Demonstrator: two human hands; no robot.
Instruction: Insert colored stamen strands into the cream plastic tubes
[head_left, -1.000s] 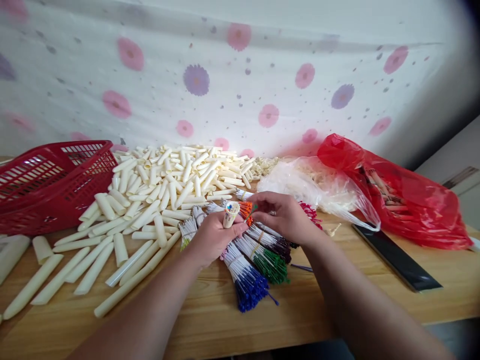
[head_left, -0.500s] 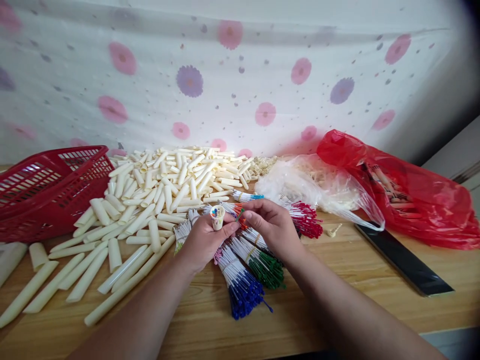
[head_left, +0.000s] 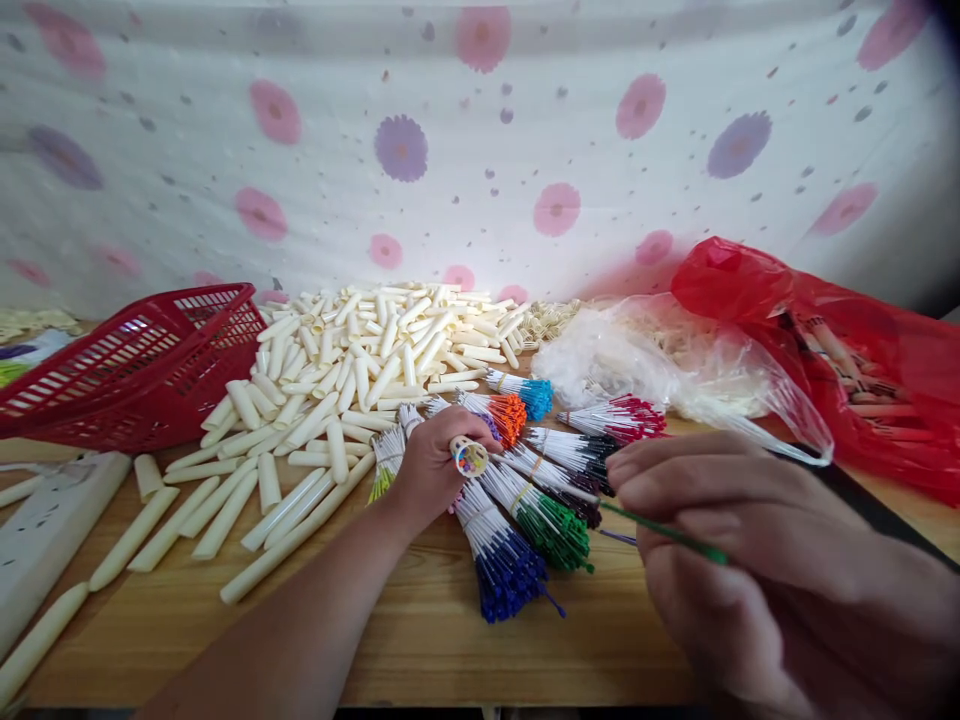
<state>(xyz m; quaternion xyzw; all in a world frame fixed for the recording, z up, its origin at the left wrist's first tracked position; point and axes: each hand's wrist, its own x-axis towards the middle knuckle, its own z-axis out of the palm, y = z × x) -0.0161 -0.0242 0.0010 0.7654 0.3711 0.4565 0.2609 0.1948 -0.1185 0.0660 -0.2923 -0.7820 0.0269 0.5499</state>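
Note:
My left hand [head_left: 421, 462] is wrapped round a cream-coloured tube [head_left: 469, 457]. Its round end faces me, with several small coloured tips inside; the rest of the tube is hidden in the fist. Close to the camera at the right, my right hand [head_left: 757, 550] pinches a thin stick [head_left: 667, 533], white at one end and green at the other. Between and below the hands lie bundles of white sticks with coloured tips: a blue bundle [head_left: 506, 560], a green bundle [head_left: 546, 518], a black bundle [head_left: 574, 450] and an orange bundle [head_left: 501, 415].
Cream tubes [head_left: 390, 335] are heaped at the back, beside a red basket [head_left: 150, 365]. A white power strip [head_left: 56, 535] lies at the left. To the right are a clear plastic bag [head_left: 637, 350], a red plastic bag [head_left: 900, 350] and a red-tipped bundle [head_left: 622, 418].
My right hand has moved away from the left, rightward and closer to the camera, with the green-tipped stick. The left hand's tube has tilted its end toward me. The view has shifted left.

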